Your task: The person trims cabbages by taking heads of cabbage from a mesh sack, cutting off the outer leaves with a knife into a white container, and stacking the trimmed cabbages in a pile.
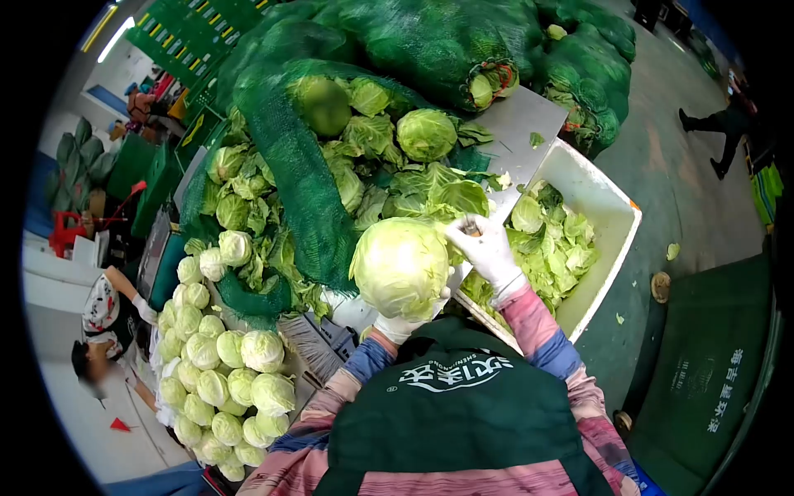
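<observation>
A large pale green cabbage (pixel 400 269) is held up in front of the apron. My left hand (pixel 397 327), in a white glove, supports it from below with the fingers wrapped round its underside. To the right of the cabbage, my right hand (pixel 488 250), also gloved, is closed on a small tool with a brownish handle (pixel 472 231); its blade cannot be made out. Behind the cabbage, loose leaves (pixel 442 192) and untrimmed cabbages (pixel 426 135) lie by an open green net (pixel 298 182).
A white bin (pixel 608 248) with leaves stands at the right. Trimmed cabbages (pixel 227 388) are piled at the left, beside a co-worker (pixel 112 331). Full net sacks (pixel 430 45) lie at the back. A green container (pixel 711 372) is far right.
</observation>
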